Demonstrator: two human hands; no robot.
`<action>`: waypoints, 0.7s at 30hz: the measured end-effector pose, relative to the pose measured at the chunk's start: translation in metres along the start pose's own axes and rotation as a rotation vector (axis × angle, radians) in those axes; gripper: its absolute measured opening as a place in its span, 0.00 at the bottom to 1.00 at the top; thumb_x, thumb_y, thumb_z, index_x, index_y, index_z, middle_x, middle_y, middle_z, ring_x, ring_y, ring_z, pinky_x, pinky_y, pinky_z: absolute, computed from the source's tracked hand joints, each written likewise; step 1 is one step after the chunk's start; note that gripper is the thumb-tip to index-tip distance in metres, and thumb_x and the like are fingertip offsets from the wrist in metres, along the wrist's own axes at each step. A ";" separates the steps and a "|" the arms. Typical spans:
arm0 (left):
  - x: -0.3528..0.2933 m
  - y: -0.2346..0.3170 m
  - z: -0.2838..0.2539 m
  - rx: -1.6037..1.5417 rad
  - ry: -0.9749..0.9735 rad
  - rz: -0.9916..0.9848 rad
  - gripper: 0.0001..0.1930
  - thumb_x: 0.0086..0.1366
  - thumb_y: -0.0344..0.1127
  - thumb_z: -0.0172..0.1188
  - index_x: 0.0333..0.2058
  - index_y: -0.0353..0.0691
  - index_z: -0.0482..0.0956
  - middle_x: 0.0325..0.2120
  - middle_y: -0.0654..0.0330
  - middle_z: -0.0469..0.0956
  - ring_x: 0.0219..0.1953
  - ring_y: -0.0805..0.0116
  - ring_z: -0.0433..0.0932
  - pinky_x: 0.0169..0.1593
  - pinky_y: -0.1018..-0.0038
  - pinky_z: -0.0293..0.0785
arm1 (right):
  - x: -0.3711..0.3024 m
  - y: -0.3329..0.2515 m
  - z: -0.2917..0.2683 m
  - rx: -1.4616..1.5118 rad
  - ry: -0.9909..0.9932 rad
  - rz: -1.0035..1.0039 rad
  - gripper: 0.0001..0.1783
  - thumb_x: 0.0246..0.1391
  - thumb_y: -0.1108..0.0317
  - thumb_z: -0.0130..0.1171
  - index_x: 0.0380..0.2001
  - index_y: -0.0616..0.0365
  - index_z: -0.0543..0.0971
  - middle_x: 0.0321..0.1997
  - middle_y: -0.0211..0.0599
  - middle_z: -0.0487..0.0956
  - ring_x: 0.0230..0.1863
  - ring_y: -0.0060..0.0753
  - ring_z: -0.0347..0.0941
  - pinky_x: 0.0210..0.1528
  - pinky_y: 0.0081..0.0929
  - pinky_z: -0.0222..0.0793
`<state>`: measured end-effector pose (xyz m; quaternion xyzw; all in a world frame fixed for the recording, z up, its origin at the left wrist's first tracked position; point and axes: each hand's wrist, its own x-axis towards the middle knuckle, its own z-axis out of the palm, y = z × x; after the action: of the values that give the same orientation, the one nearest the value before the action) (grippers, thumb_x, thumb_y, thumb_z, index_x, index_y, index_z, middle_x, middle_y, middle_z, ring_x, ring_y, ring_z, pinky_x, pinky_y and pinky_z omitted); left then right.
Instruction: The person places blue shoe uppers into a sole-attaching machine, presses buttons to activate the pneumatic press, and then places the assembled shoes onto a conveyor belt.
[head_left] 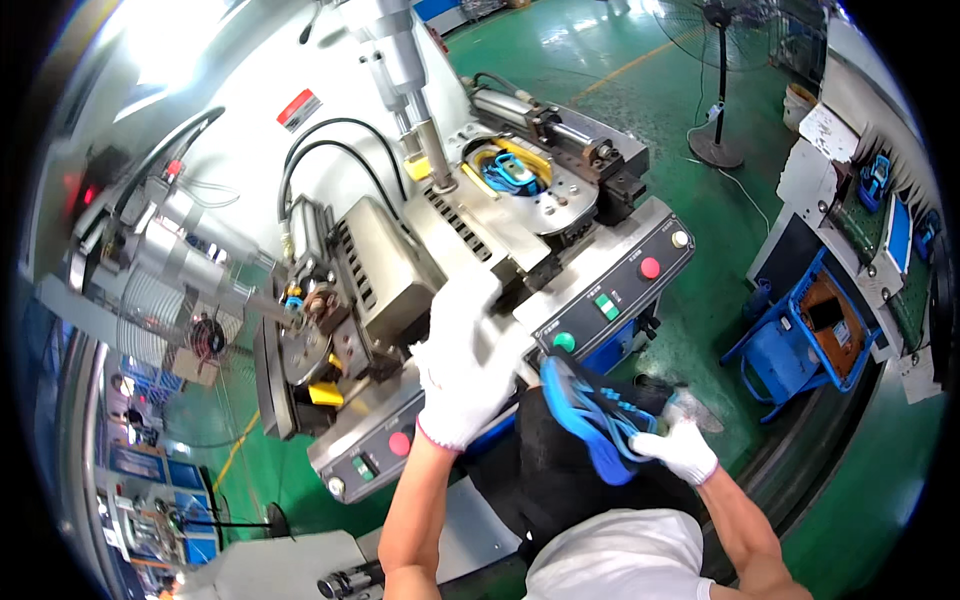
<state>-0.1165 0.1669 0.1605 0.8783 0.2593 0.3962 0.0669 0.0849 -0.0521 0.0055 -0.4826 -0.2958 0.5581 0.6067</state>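
On the workshop floor, seen from the head view, a worker in a white shirt is handling a blue-and-black shoe beside a two-station metal machine. The shoe is hanging tilted above the worker's dark-trousered lap, just below the control panel and well to the right of the raised left arm. Its thick sole is showing a vivid, solid blue and is facing left, curving along the shoe's full length. The upper is appearing near-black, with small light-blue marks running in a row along it and light-blue bands edging it toward the hand. Which end is the toe, I am not able to tell from here.

The right grip, in a white knitted glove, is grasping the shoe by its lower right edge, the thumb pressing across the blue banding. The left grip, gloved alike, is standing released, its fingers extended and its thumb apart, nothing showing in it; whether it is touching the machine behind, I am unable to say.

At the machine's right station, a bright blue piece is sitting inside a yellow surround. Farther right, a blue chair is standing near a rack holding another blue shoe.
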 end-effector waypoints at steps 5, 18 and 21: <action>0.079 -0.114 0.112 0.025 -0.142 -0.276 0.29 0.69 0.41 0.66 0.65 0.36 0.70 0.60 0.48 0.75 0.59 0.55 0.79 0.62 0.62 0.76 | -0.026 0.055 -0.076 0.202 0.316 0.103 0.36 0.50 0.62 0.76 0.59 0.70 0.75 0.48 0.33 0.80 0.44 0.23 0.75 0.48 0.28 0.76; 0.216 -0.321 0.302 0.085 0.074 -0.383 0.14 0.69 0.32 0.60 0.51 0.43 0.86 0.48 0.51 0.85 0.50 0.58 0.83 0.59 0.68 0.74 | 0.007 0.084 -0.130 0.088 0.603 0.159 0.24 0.49 0.69 0.69 0.50 0.63 0.76 0.36 0.28 0.79 0.35 0.21 0.75 0.38 0.30 0.71; 0.225 -0.329 0.286 0.074 0.102 -0.473 0.12 0.68 0.29 0.61 0.49 0.41 0.86 0.45 0.56 0.86 0.48 0.64 0.83 0.57 0.70 0.75 | -0.010 0.112 -0.151 -0.772 0.350 -0.095 0.30 0.43 0.74 0.68 0.54 0.67 0.78 0.39 0.34 0.83 0.38 0.31 0.78 0.51 0.42 0.76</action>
<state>0.0835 0.5885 0.0092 0.7738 0.4752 0.4035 0.1123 0.1742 -0.1098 -0.1498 -0.7475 -0.3975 0.2877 0.4477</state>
